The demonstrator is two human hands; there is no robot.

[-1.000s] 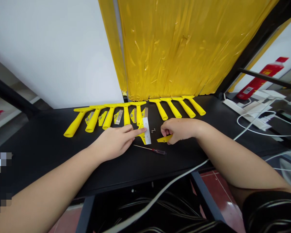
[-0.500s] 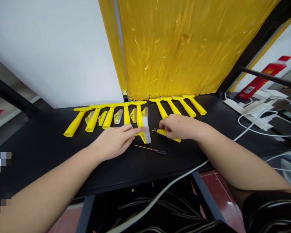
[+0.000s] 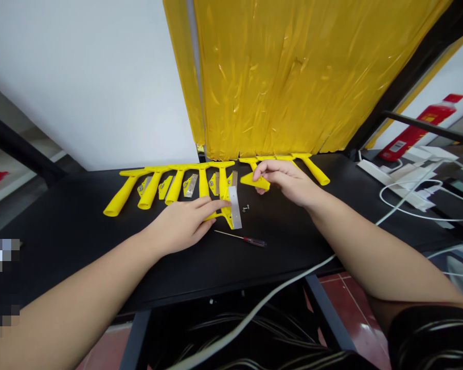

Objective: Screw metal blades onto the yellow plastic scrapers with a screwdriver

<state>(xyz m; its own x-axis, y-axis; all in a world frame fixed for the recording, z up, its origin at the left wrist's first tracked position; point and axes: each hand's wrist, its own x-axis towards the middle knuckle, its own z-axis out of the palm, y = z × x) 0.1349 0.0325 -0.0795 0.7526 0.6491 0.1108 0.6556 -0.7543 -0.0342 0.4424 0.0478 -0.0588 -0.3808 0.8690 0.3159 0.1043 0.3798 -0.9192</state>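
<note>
My left hand (image 3: pixel 183 223) is closed around the handle of a yellow scraper (image 3: pixel 227 218) on the black table, its index finger reaching onto the grey blade (image 3: pixel 235 208) across the head. My right hand (image 3: pixel 287 180) pinches a small yellow cover plate (image 3: pixel 250 180), held above the table to the right of the scraper. Between the hands lie a few tiny screws (image 3: pixel 246 208). Nearer to me is a screwdriver (image 3: pixel 255 241) with a dark, see-through handle. The scraper's handle is largely hidden under my left fingers.
Yellow scraper handles (image 3: pixel 125 198) line the table's back edge, with several yellow plates and blades (image 3: pixel 191 186) between those on the left. A white cable (image 3: pixel 278 288) crosses the front right. Power strips (image 3: pixel 395 182) and a red bottle (image 3: pixel 419 126) stand at right.
My right hand has lifted the yellow cover plate off the table, moving it away from me and turning it. My left hand stays on the scraper.
</note>
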